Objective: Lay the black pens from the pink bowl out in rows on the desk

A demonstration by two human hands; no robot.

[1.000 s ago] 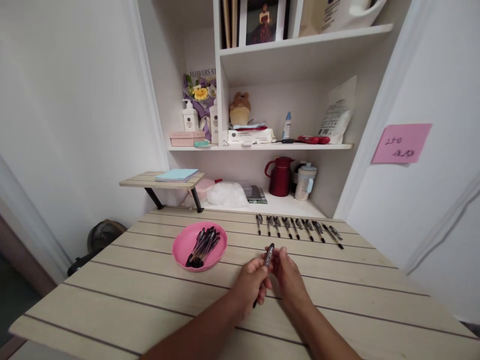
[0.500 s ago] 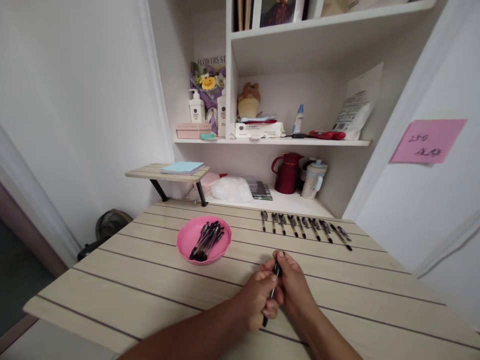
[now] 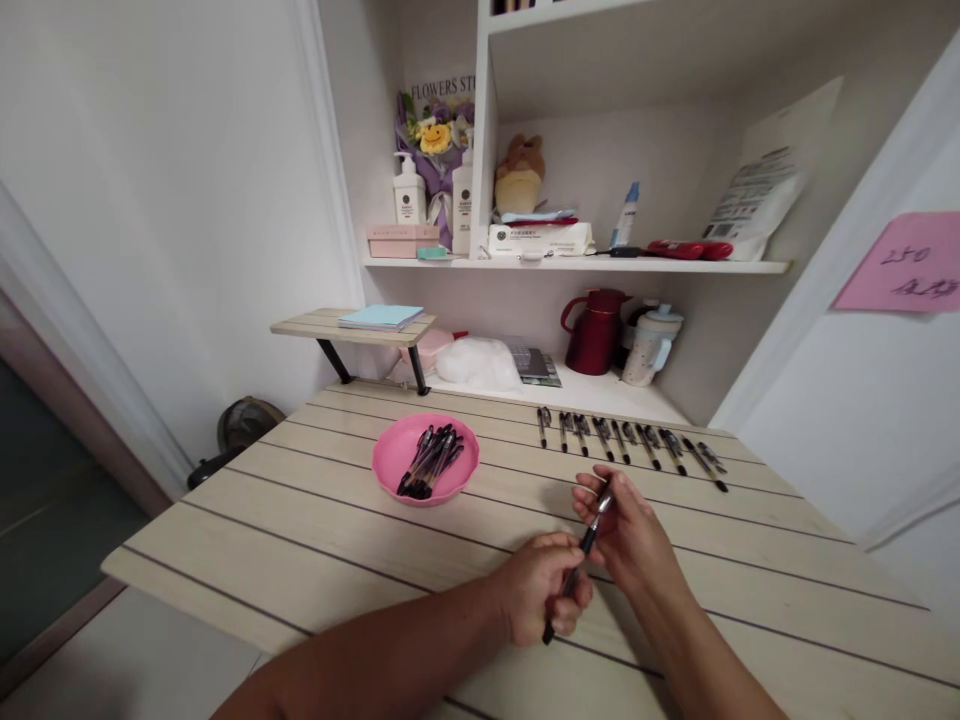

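White shelving [image 3: 637, 264] takes up the most room, its upper part cut off by the top of the view; lettering at the back reads "FLOWERS STU" before an upright divider hides the rest. The slatted counter [image 3: 360, 520] comes next, its near side covered partly by the forearms and cropped at the bottom. A raised stand [image 3: 315, 325] at its far left carries pale blue paper, and a dark rounded object [image 3: 251, 425] beyond the left edge is too shadowed to name. On the right wall, a pink note [image 3: 911, 262] runs out of view (its second line of writing is hard to read).

The pink bowl [image 3: 388, 462] sits left of the hands, holding a heap of pens [image 3: 431, 462] that overlap too much to count. The left hand [image 3: 546, 588] has its fingers closed around the barrel of a pen [image 3: 591, 535], which slants over the counter between both hands; the fist hides the barrel's middle, and a dark end pokes out below. The right hand [image 3: 634, 530] has its fingers loosely curled at the pen's upper end, by a silver clip; whether they grip it firmly cannot be told, since the thumb covers the tip. Behind lies a row of pens [image 3: 628, 442], with small dark pieces beside them, too tiny to identify surely.
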